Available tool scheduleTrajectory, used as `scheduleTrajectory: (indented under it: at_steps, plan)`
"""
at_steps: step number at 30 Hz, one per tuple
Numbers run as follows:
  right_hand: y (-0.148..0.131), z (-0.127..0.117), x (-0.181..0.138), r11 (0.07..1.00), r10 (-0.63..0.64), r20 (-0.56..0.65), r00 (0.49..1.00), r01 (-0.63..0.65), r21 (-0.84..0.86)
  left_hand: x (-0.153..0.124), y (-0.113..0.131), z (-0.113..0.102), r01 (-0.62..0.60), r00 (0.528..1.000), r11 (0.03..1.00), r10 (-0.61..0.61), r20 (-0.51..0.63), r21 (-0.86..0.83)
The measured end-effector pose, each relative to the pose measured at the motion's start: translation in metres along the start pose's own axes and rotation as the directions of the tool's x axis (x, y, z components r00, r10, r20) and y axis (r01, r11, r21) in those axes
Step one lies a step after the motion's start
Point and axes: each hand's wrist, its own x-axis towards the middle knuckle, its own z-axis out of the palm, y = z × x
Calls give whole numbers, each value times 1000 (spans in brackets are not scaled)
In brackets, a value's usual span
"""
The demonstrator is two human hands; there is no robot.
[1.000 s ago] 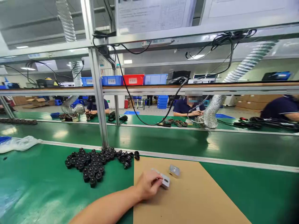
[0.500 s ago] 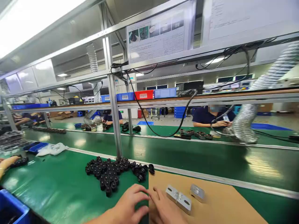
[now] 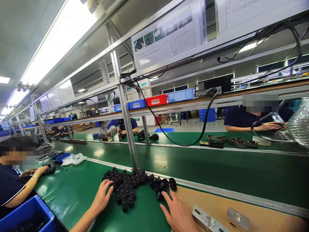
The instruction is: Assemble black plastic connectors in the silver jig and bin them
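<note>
A heap of small black round parts [image 3: 130,185] lies on the green bench top [image 3: 72,193] at the foot of a metal post. My left hand [image 3: 101,198] is open, fingers spread, with its fingertips at the left edge of the heap. My right hand [image 3: 177,214] is open too, palm down, index finger reaching toward the black parts at the heap's right end. Just right of that hand, a silver metal block [image 3: 209,220] and a smaller silver piece [image 3: 238,219] rest on a brown cardboard sheet [image 3: 265,222].
A person sits at my left with a hand on more black parts [image 3: 49,169]; a blue bin [image 3: 24,216] stands at the near left. A white plastic bag [image 3: 73,159] lies further along. Beyond a green conveyor [image 3: 217,170], other workers sit under shelves with blue and red bins.
The view swung left and up. My left hand left the metal block and moved to the heap's left edge. My right hand came in and reached toward the heap's right end.
</note>
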Motion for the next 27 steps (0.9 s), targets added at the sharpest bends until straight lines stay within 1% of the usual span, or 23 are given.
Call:
scheduleTrajectory:
  at_steps: [2, 4, 6, 9, 11, 14, 17, 20, 22, 23, 25, 27]
  plan:
    - [1, -2, -2, 1000, -10, 6, 1000, 10, 23, 9, 6, 1, -79, 995, 996, 76, 61, 52]
    - [0, -5, -2, 999, -34, 24, 999, 33, 26, 23, 12, -2, -163, 978, 982, 148, 147, 98]
    - [-2, -8, -1, 996, -86, 51, 995, 84, 37, 38, 19, -5, -240, 949, 960, 201, 241, 144]
    - [-6, -15, 2, 983, -167, 84, 982, 159, 89, 56, 29, -6, -330, 902, 919, 240, 358, 216]
    - [-8, -19, 2, 980, -169, 88, 982, 158, 125, 64, 36, -3, -377, 874, 891, 252, 415, 252]
    - [-10, -22, 1, 984, -115, 93, 989, 101, 144, 70, 43, 2, -426, 842, 860, 263, 471, 280]
    - [-10, -22, 1, 988, -84, 112, 990, 69, 135, 76, 45, -1, -438, 833, 853, 266, 485, 284]
    - [-11, -20, 3, 992, -65, 121, 991, 52, 111, 82, 51, -14, -416, 850, 872, 274, 449, 257]
    - [-12, -19, 4, 992, -50, 90, 995, 39, 118, 84, 63, -19, -394, 870, 894, 288, 400, 212]
    - [-13, -19, 5, 991, -39, 70, 997, 30, 128, 83, 73, -18, -387, 876, 905, 300, 378, 178]
    - [-13, -19, 5, 989, -14, 35, 999, 9, 149, 75, 99, -5, -386, 873, 918, 334, 355, 86]
    - [-11, -18, 5, 987, 6, 15, 1000, -9, 162, 61, 128, 21, -391, 860, 920, 368, 353, -7]
